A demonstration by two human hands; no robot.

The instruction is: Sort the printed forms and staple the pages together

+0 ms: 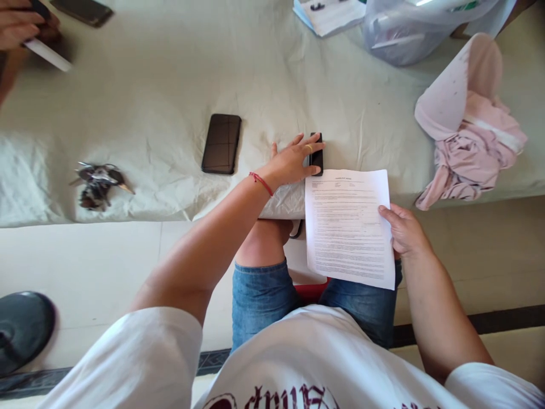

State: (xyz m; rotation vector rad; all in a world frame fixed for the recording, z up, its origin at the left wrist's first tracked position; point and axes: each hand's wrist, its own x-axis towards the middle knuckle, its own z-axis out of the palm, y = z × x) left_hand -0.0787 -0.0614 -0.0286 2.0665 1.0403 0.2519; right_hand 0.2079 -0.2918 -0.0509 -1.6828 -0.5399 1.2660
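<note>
My right hand (404, 228) pinches the right edge of a printed sheet of paper (347, 233) between thumb and fingers. The sheet hangs over the table's front edge above my lap, its top by the tabletop. On the cloth, my left hand (293, 160) has its fingers spread, with thumb and fingertips touching a small black oblong object (316, 154). My fingers partly cover that object, and its kind is unclear. A black smartphone (221, 144) lies left of this hand, screen up.
A pale cloth covers the table (162, 102). Keys (99, 184) lie front left; a pink cap-like cloth item (472, 128) sits right. At the back are a plastic bag (400, 34), papers (332, 17) and another phone (85, 10). Another person's hand (19, 25) holds a white strip-like item top left.
</note>
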